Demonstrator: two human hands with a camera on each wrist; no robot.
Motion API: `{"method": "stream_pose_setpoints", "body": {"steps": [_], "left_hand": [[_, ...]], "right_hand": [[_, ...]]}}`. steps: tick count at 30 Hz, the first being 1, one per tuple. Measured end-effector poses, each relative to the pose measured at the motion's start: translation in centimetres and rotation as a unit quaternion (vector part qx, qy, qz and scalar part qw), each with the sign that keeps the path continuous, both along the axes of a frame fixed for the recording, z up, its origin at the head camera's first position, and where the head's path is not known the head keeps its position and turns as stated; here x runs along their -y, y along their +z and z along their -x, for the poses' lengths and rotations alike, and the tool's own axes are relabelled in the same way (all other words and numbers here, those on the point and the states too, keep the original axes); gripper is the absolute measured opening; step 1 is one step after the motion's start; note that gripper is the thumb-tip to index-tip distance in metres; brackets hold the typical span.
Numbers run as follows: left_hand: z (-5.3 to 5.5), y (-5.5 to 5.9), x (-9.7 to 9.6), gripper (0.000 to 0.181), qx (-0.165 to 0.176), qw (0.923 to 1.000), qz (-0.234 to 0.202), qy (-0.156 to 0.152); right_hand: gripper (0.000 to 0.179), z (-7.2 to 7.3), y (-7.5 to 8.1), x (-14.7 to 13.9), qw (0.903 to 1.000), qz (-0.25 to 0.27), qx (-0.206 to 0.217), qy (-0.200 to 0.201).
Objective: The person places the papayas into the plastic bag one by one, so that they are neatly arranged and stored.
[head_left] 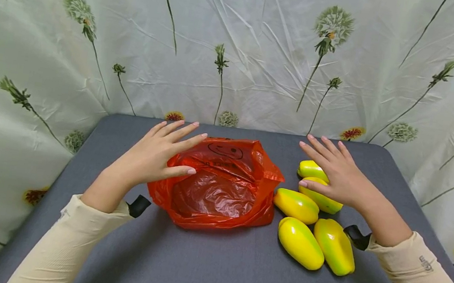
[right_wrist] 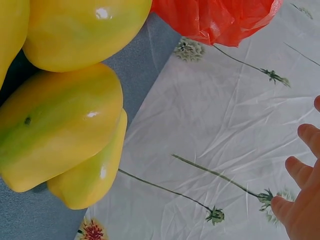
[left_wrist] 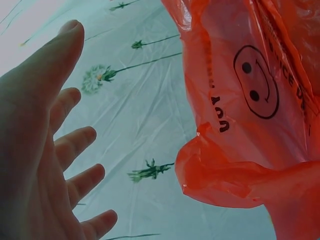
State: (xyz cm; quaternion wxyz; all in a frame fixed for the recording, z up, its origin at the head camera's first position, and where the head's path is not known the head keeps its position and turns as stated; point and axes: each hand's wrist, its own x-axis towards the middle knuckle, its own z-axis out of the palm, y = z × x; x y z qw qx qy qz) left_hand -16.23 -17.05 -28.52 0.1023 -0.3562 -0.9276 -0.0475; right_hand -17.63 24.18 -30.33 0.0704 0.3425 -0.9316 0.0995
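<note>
A red plastic bag (head_left: 220, 193) with a printed smiley face sits on the table, its mouth spread open toward me. My left hand (head_left: 156, 154) hovers over the bag's left side with fingers straight and spread, holding nothing. In the left wrist view, that hand (left_wrist: 45, 135) is apart from the bag (left_wrist: 240, 100). To the bag's right lie several glossy yellow-green, mango-shaped fruits (head_left: 301, 243). Above the farther fruits (head_left: 296, 205) my right hand (head_left: 336, 177) is held with spread fingers, also holding nothing, and it partly hides two of them.
The grey table (head_left: 201, 272) runs up to a pale curtain (head_left: 261, 45) printed with dandelions. Two fruits lie close together at the near right, and one touches the bag's right side in the head view. A black wrist device (head_left: 357, 237) sits at the right cuff.
</note>
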Motion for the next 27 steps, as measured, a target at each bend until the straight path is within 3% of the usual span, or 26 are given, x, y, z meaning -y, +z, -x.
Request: {"method": "stream_pose_setpoints", "body": {"steps": [10,21,27], "left_hand": [[0.0,-0.4,0.4,0.069,-0.032,0.9981,-0.051,-0.015],[-0.4,-1.5,1.2,0.067,-0.034,0.9905,-0.130,0.026],[-0.7,-2.1,1.4,0.062,-0.035,0.9850,-0.161,0.051]], "right_hand": [[0.077,-0.2,0.0,-0.2,0.9998,0.018,-0.001,0.001],[0.074,-0.9,-0.6,-1.4,0.9977,0.065,0.019,-0.004],[0.077,-1.6,-1.1,-2.0,0.9942,0.095,0.045,-0.026]]}}
